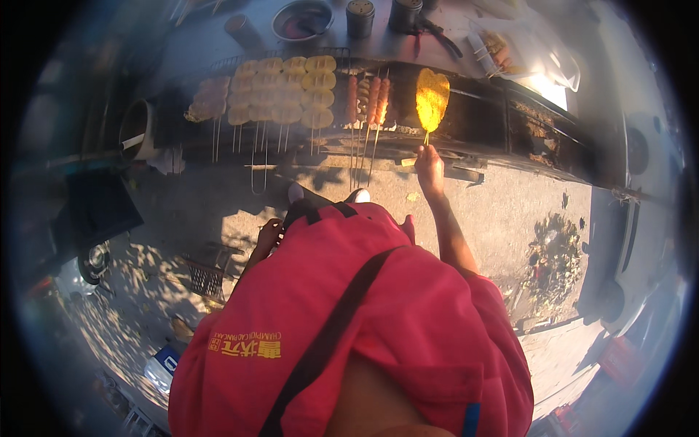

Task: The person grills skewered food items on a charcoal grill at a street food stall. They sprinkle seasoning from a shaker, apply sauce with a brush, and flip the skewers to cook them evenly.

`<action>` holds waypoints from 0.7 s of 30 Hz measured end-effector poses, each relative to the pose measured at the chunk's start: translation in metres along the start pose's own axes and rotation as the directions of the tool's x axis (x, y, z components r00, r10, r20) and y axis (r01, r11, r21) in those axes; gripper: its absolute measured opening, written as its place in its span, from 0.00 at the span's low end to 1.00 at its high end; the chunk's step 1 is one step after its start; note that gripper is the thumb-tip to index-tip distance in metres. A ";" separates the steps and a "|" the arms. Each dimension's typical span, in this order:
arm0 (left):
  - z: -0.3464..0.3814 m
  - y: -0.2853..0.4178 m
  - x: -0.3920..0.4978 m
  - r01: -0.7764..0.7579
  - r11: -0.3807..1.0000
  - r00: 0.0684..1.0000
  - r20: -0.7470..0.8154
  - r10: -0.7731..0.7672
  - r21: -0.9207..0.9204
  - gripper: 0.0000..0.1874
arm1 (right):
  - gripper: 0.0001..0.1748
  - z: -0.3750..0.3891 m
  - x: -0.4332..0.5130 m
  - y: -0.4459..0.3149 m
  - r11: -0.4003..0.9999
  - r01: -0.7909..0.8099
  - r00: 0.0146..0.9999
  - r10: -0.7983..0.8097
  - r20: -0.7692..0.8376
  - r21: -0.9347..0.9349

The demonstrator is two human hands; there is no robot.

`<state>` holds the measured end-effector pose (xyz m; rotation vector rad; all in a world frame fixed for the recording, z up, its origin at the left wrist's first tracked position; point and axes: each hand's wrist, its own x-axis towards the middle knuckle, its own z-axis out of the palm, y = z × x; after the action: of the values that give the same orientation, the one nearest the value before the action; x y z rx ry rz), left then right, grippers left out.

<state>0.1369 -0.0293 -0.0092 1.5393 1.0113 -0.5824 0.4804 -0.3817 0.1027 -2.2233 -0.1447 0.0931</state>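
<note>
In the head view my right hand [430, 170] pinches the thin sticks of a flat, yellow-coated skewered food piece [432, 98]. The piece stands out over the dark grill trough [475, 117], brightly lit by the sun. Left of it, sausage skewers [373, 101] lie across the grill beside a spiral-cut skewer [362, 98], their sticks pointing towards me. Farther left are several skewers of round, pale yellow slices [283, 92] on a wire rack, and a flat pinkish skewered piece [210, 99]. My left hand [269, 234] hangs by my side with loosely bent fingers and nothing visible in it.
Behind the grill stand a metal bowl [302, 21], shaker tins [360, 19] and tongs [437, 35]. A plastic bag with a food tray [497, 52] lies at the right. A round container [137, 130] hangs at the grill's left end. A crate [205, 277] sits on the ground.
</note>
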 end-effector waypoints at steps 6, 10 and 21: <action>0.004 0.004 -0.006 0.008 0.999 0.999 -0.030 -0.009 -0.039 0.16 | 0.10 0.040 -0.016 0.018 0.997 0.071 0.984 -0.069 0.166 -0.006; 0.008 -0.010 -0.012 0.028 0.999 0.999 -0.046 -0.029 -0.034 0.15 | 0.10 0.032 -0.020 -0.002 0.976 0.120 0.977 -0.084 0.196 -0.183; 0.031 0.006 -0.030 -0.138 0.985 0.980 -0.128 0.150 0.099 0.14 | 0.18 -0.005 0.004 -0.008 0.991 -0.090 0.988 0.102 0.120 -0.099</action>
<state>0.1316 -0.0677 0.0112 1.7346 0.9761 -0.4309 0.4839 -0.3802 0.1120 -2.3176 -0.1124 0.2837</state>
